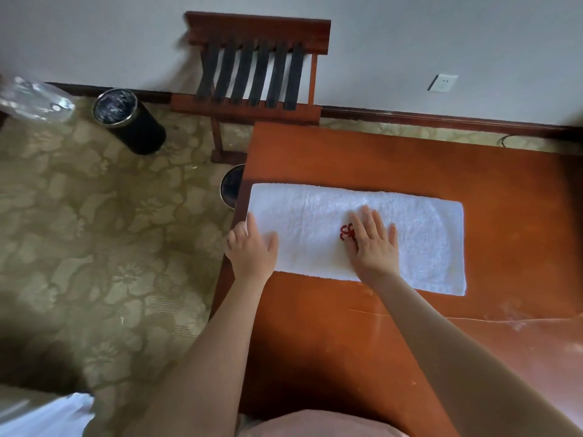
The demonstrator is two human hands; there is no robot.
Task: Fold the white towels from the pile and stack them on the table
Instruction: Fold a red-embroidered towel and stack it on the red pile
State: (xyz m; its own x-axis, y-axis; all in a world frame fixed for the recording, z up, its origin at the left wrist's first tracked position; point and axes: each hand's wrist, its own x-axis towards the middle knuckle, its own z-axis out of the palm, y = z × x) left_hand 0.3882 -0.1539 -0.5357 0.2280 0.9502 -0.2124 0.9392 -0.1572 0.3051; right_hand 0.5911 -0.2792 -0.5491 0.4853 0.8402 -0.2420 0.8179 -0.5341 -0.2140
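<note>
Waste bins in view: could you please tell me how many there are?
2: one bin on the carpet left of the luggage rack; a second bin partly hidden behind the table edge.

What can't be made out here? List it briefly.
Head view:
- Red mark on the towel: partly covered by the right hand.
- Round bin: mostly hidden behind the table edge.
- White cloth, lower left: cut off by the frame, blurred.

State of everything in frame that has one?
towel: flat on table, long strip
left hand: rests on towel's left end
right hand: flat, pressing towel's middle
bin: upright, open-topped
rack: unfolded, nothing on it
socket: nothing plugged in
</note>
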